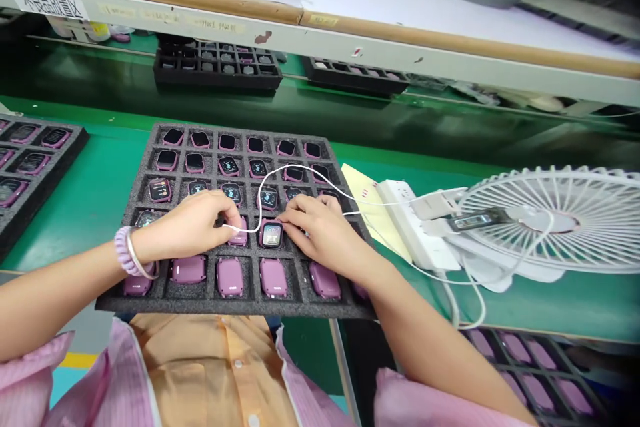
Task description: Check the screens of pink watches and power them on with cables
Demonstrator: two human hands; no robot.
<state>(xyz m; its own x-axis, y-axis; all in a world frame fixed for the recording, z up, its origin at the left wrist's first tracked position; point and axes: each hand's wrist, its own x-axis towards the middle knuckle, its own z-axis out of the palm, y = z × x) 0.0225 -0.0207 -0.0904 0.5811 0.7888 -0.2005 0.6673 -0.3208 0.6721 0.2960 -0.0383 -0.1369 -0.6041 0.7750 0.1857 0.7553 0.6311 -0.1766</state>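
A black foam tray (200,307) in front of me holds rows of purple smartwatch bodies without straps. My left hand (205,220) pinches the end of a white cable (274,173) over a face-down watch (238,237). Beside it, my right hand (320,230) has its fingertips on the edge of a face-up smartwatch (271,234) whose screen is lit. Several watches in the middle rows also show lit screens, while the back row is dark. The nearest row lies with the purple backs up, such as one watch (230,277). The cable tip is hidden by my left fingers.
To the right, a white power strip (407,220) with plugged-in adapters stands by a white fan (555,220) and yellow paper (357,190). Another watch tray (45,193) sits at left; a lower one (540,373) is at right. A shelf edge (240,20) crosses behind.
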